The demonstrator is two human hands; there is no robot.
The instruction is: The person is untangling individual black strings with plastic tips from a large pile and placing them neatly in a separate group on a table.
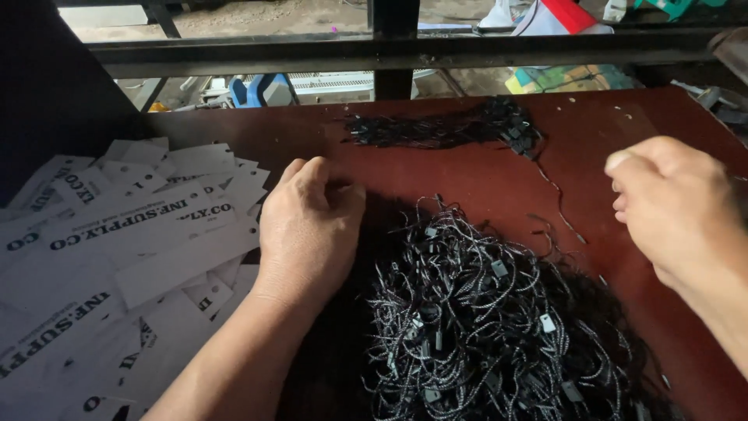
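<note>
I look down from the head camera at a dark red worktop [483, 179] with 2 bare hands over it.

The left hand [308, 226] rests palm down on the worktop, between a spread of white paper tags [132, 242] on its left and a large heap of black-and-white speckled string loops [483, 320] on its right. Its fingers [312, 175] are curled under and pressed together, the tips tucked against the wood near the top edge of the heap. I cannot tell whether they pinch a string.

The right hand [670, 203] hangs above the right side of the worktop, clear of the surface and blurred. Its fingers are bunched into a loose fist, thumb on top. I cannot tell whether anything is held inside.

The heap of string loops fills the lower middle of the view, each loop carrying a small pale plastic fastener. The white tags, printed in dark letters, lie overlapping across the lower left. A smaller bundle of black strings [452, 126] lies at the far edge of the worktop, well apart from both hands, and 1 thin loose string [555, 191] trails from it toward the heap. A dark metal rail [389, 53] crosses behind the worktop.
</note>
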